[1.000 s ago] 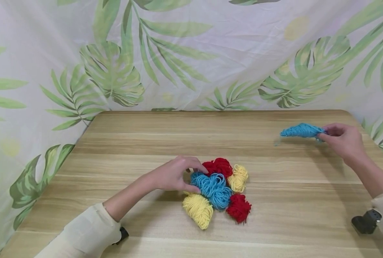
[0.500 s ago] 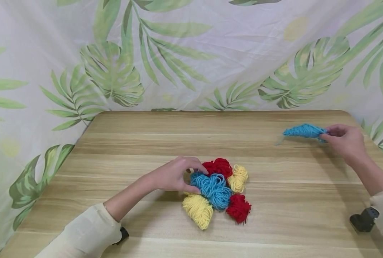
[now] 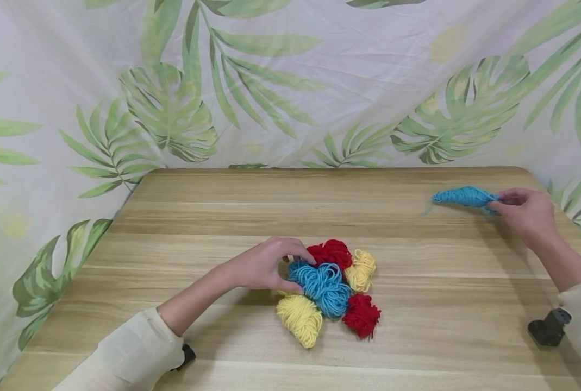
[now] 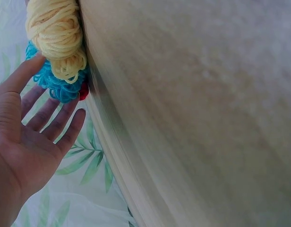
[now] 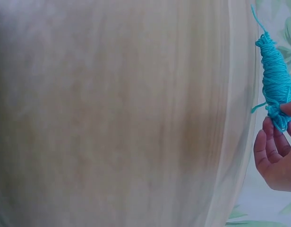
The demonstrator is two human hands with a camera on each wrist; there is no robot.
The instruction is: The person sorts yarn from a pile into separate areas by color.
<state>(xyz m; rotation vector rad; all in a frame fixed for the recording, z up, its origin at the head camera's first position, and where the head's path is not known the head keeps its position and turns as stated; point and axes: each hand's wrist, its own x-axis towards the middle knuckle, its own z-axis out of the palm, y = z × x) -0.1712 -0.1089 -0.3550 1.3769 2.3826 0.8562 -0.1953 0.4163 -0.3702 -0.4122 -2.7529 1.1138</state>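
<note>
Fingers of the left hand (image 3: pixel 266 266) lie parted and relaxed around the left end of the middle blue bundle (image 3: pixel 325 288), touching it rather than gripping it. The larger yellow bundle (image 3: pixel 300 319) sits against that blue bundle on its near left side; the larger red bundle (image 3: pixel 336 252) is just beyond it. To its right come the smaller yellow bundle (image 3: pixel 361 270) and, nearer, the smaller red bundle (image 3: pixel 362 316). Well apart, far to the right of the middle blue bundle, a long blue skein (image 3: pixel 465 196) points back leftward, pinched at its right end by the right hand (image 3: pixel 530 214). Whether it touches the tabletop (image 3: pixel 222 201) I cannot tell. Over the last second this skein has shifted slightly rightward, while the left hand and cluster have stayed put; the right hand seems to be doing the work, its skein not yet released.
</note>
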